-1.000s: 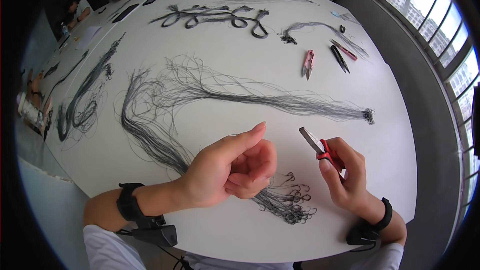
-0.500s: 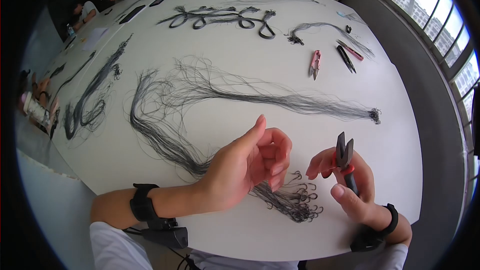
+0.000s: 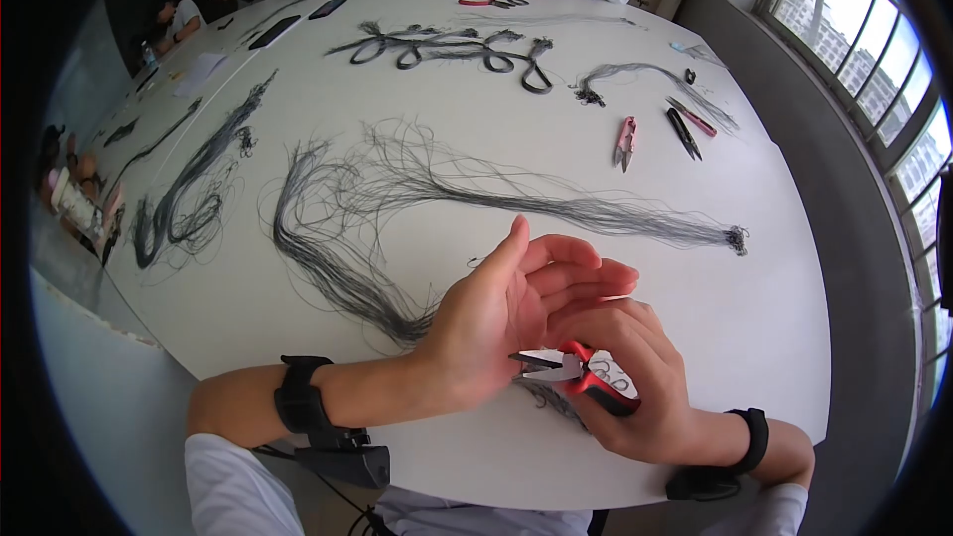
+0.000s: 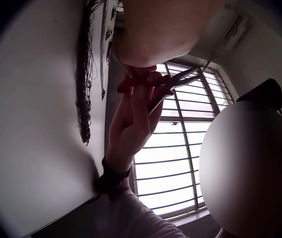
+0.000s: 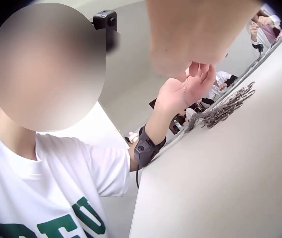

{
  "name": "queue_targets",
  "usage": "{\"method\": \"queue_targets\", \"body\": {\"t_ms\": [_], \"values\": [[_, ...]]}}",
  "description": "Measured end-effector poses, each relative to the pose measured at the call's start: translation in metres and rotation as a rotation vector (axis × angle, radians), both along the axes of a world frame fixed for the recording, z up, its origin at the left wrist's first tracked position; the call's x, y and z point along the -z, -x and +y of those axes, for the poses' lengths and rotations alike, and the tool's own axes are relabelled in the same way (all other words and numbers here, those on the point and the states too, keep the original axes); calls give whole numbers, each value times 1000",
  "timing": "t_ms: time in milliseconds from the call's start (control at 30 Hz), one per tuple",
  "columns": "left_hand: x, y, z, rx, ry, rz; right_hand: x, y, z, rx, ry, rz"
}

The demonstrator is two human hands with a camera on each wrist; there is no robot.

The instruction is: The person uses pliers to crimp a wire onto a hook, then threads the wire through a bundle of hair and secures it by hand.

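Over the table, right hand grips pliers against left hand.

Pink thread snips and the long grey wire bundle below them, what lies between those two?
Bare white table separates pink snips from grey wire bundle, head view.

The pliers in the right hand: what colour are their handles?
Red; the pliers show best in the head view.
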State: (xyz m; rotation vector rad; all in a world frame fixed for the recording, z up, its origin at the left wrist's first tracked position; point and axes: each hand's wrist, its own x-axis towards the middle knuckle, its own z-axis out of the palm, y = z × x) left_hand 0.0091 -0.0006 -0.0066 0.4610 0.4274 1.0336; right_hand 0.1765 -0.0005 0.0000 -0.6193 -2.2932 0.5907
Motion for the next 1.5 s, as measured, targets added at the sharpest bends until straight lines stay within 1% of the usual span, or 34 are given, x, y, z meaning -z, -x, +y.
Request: {"method": "queue_targets", "body": {"t_ms": [167,333,433,500,533,600,633,700,733,833,867,933,1067,1133,1233,1367,1433,1467,1500], "values": [[0,1,-5,2,-7,-46,2,11,-4,2,-70,9],[-1,2,-6,-8,-38,-18,2,16,-5,-16,-96,21],[-3,3,-5,-19,-25,11,1,15,-8,-31,-56,4],[-2,4,-6,-13,-53,-16,2,15,-11,14,58,42],[-1,4,-6,-4,-80,-41,2,15,-11,13,58,41],[-1,4,-6,-10,-78,-26,3,15,-10,40,178,82],[-1,4,-6,-15,-76,-9,4,14,-10,39,178,82],[1,4,-2,-40,-108,-8,7,12,-12,-21,345,96],[2,3,0,-63,-138,-8,5,12,-15,-22,343,96],[5,2,2,-71,-145,4,-3,13,-20,-134,264,3],[5,3,2,-71,-145,5,-4,12,-21,-134,264,3],[3,6,0,36,-121,22,-5,10,-24,-158,238,-28],[-2,7,0,37,-135,82,-2,3,-23,-197,227,-87],[-4,8,2,29,-50,182,-2,0,-24,-242,228,-134],[-5,9,4,36,-56,214,5,-3,-27,-294,257,-140],[-8,13,5,66,-71,188,9,-6,-31,-342,259,-170],[-11,13,3,150,-17,170,10,-7,-32,-348,261,-171],[-11,14,3,153,-18,170,10,-7,-33,-355,264,-173],[-10,16,2,218,-17,143,11,-8,-34,-353,263,-173]]}}
